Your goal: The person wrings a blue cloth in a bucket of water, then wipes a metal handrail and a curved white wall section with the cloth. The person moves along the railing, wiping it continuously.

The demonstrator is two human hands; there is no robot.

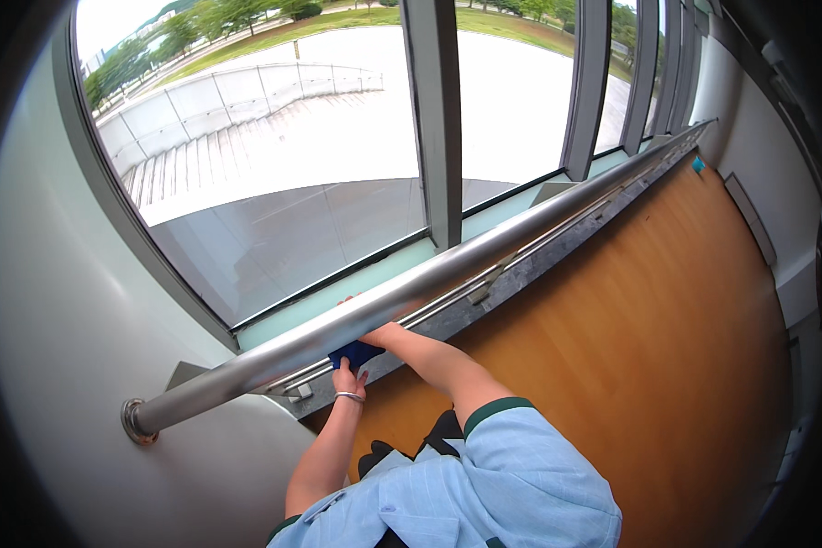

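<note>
A dark blue cloth (354, 354) hangs bunched just below the thick metal handrail (288, 352). My left hand (346, 378) grips its near edge, thumb against the fabric and a light band on the wrist. My right hand (377, 336) reaches in from the right, beside the cloth, and passes beneath the handrail. Most of this hand is hidden by the rail; fingertips show over its far side, wrapped round it. How far the cloth extends behind the rail cannot be seen.
Thinner metal rails (447, 300) run below the handrail along a grey stone edge (530, 274). Tall windows (274, 119) with dark frames stand beyond. A white curved wall (64, 301) closes the left side. Wooden floor (603, 347) spreads right, with a small turquoise object (699, 164) far off.
</note>
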